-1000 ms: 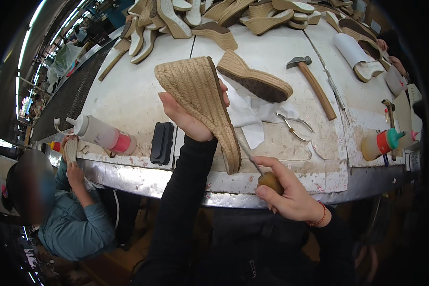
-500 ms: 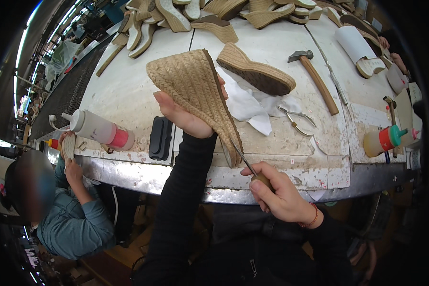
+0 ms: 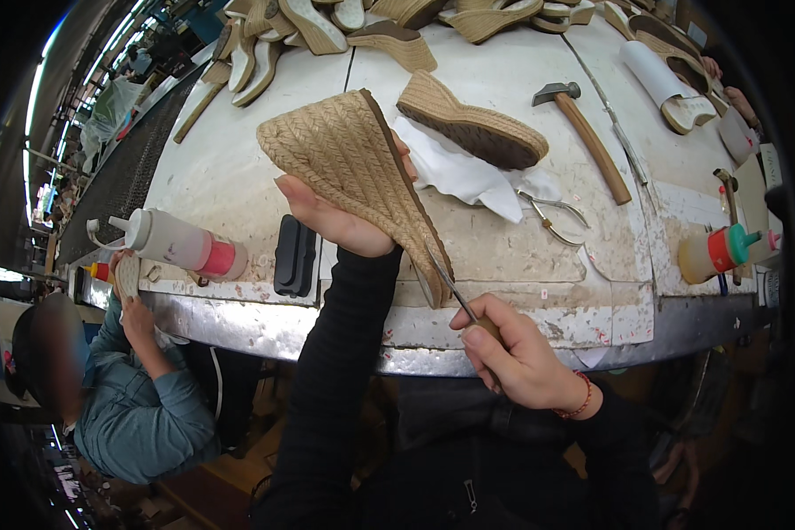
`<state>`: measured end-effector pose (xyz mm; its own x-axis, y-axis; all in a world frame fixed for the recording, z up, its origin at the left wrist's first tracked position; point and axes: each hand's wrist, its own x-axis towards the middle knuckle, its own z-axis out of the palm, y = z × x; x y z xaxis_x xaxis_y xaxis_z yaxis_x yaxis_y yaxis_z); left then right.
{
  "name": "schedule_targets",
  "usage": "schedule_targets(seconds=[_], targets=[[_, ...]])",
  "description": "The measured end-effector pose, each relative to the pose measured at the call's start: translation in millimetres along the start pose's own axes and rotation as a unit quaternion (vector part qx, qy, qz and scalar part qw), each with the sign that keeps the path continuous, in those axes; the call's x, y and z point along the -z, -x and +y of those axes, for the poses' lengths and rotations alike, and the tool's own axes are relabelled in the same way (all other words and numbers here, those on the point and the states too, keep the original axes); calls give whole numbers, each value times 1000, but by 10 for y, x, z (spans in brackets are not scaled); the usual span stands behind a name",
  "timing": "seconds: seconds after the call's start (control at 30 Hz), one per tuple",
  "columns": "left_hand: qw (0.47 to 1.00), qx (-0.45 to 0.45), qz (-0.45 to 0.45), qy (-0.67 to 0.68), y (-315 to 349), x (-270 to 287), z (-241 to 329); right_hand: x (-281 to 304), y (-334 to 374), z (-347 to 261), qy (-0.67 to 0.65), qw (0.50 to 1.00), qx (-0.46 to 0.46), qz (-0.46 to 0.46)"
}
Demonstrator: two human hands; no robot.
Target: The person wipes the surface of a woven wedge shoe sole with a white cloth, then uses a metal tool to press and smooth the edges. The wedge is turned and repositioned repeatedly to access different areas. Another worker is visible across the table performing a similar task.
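Note:
My left hand (image 3: 344, 221) grips a wedge shoe sole (image 3: 340, 155) wrapped in braided tan jute, its thick heel up at the left and its thin end pointing down toward me. The thumb lies along the near side, and fingertips show past the dark-edged far side. My right hand (image 3: 530, 360) is closed round the wooden handle of an awl (image 3: 453, 290). The thin metal shaft slants up to the left, its tip at the braid near the thin end of the sole. A second jute wedge sole (image 3: 473, 119) lies on a white cloth (image 3: 446, 172) beyond.
Pliers (image 3: 552, 219) and a hammer (image 3: 586, 141) lie right on the white table (image 3: 238, 168). A black case (image 3: 296, 256) and a white squeeze bottle (image 3: 185, 245) are left; a green-capped bottle (image 3: 720, 253) is right. Wedge soles pile up at the back. A co-worker (image 3: 141, 397) sits left.
The held sole has tilted slightly, its heel end shifting left. The awl's shaft still meets the sole near its thin end, and my right hand has moved a little to the right.

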<state>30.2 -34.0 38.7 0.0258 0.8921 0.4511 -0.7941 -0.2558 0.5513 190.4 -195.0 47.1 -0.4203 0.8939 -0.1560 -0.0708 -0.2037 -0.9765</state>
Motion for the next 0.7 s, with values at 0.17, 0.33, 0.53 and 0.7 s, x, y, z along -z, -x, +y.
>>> schedule_targets(seconds=[0.17,0.33,0.53,0.7], targets=[[1000,-6,4,21,25,-32,-19,-25,-13,25,60,998,28,-3],[997,-41,55,-20,54,-121,-28,-29,-25,-88,199,977,63,37],[989,-82,97,-75,81,-214,-50,-3,7,-39,331,935,108,68],[960,-115,187,-171,49,-269,-65,-52,12,-37,467,873,92,107]])
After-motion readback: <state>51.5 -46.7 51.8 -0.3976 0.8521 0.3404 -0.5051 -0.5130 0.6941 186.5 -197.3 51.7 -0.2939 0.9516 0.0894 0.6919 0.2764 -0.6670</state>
